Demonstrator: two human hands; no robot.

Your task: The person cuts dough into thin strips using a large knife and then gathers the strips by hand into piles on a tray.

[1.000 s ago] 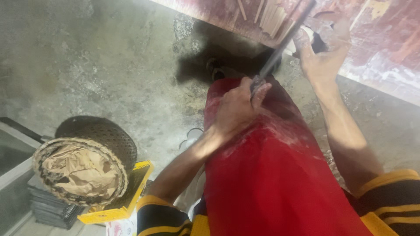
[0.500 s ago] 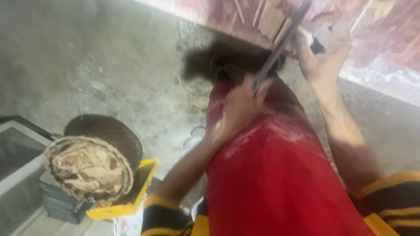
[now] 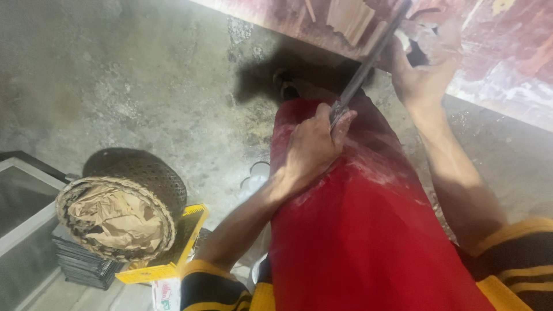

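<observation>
Steel, that long thin blade [image 3: 368, 57], is clenched at its near end by the left hand [image 3: 314, 147] on the red-clad thigh [image 3: 357, 230], its far end by the right hand [image 3: 423, 72], where a slip might nick the fingers.

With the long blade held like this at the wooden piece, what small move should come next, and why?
Probably a short, controlled draw of the long metal blade toward the body. The left hand has its grip closed on the blade's lower end above the red-clothed thigh, while the right hand steadies the reddish wooden piece where the blade's upper end meets it. Keeping the stroke short should protect the leg.
</observation>
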